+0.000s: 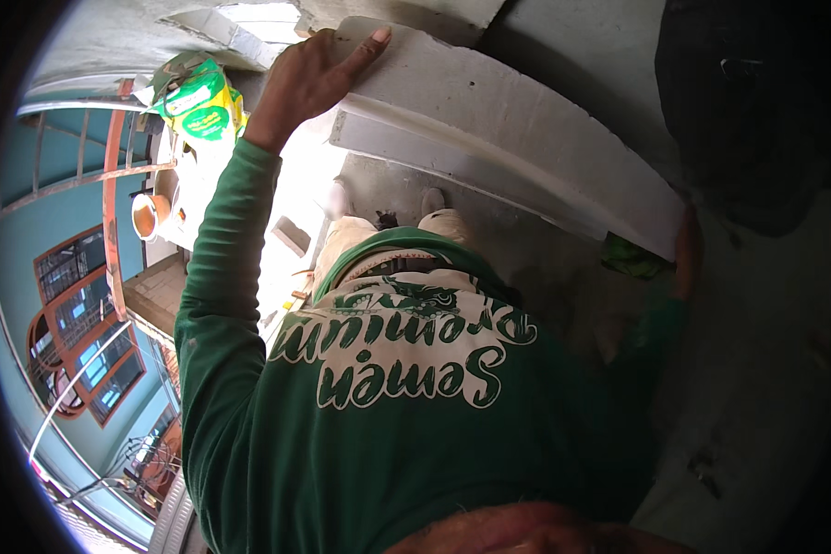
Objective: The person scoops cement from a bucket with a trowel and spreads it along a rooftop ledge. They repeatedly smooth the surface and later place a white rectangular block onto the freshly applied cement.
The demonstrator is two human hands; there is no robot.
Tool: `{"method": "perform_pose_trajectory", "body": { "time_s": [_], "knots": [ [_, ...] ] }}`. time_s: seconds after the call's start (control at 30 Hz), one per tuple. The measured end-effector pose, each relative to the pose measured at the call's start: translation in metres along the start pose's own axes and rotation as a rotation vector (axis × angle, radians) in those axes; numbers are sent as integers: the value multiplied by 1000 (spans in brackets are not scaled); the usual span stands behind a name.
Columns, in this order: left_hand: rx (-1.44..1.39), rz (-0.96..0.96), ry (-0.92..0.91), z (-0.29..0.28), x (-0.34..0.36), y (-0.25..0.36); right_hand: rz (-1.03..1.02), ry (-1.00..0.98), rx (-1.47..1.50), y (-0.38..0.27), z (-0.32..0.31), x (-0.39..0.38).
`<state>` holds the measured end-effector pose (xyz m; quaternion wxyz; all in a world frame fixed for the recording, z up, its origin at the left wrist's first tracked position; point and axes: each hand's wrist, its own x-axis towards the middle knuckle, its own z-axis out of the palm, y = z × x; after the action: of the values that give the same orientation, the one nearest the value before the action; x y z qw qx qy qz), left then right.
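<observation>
A long pale grey slab (517,120), which looks like lightweight concrete, stretches in front of my body from upper left to right. My left hand (309,78) grips its left end, with the thumb laid over the upper face and the fingers behind. At the slab's right end my right hand (688,245) closes around the edge, mostly in shadow. Beneath the slab shows a second pale, straight-edged piece (434,157); I cannot tell whether the two touch. Something green (632,257) sits under the right end, partly covered.
A green and yellow sack (203,106) and an orange bucket (148,217) are at the left. A small block (291,235) lies on the sunlit floor near my feet. Metal scaffold bars (113,198) rise beyond, before windows (88,319). A wall in shadow (757,351) stands close at right.
</observation>
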<state>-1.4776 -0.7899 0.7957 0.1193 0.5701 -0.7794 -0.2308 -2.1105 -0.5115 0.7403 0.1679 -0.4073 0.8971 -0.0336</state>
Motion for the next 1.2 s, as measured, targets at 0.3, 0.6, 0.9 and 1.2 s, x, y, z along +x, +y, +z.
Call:
{"method": "perform_pose_trajectory", "body": {
  "time_s": [0.3,0.6,0.9,1.2],
  "knots": [
    [461,317,354,-8,-16,52,-870,-114,-264,-211,-67,-64],
    [455,625,67,11,-14,88,-914,-325,-267,-263,-53,-67],
    [374,757,296,35,-32,61,-973,-153,-370,-253,-42,-107],
    [81,713,349,-61,-120,-42,-1039,-126,-534,-389,-99,-241]
  ]
}}
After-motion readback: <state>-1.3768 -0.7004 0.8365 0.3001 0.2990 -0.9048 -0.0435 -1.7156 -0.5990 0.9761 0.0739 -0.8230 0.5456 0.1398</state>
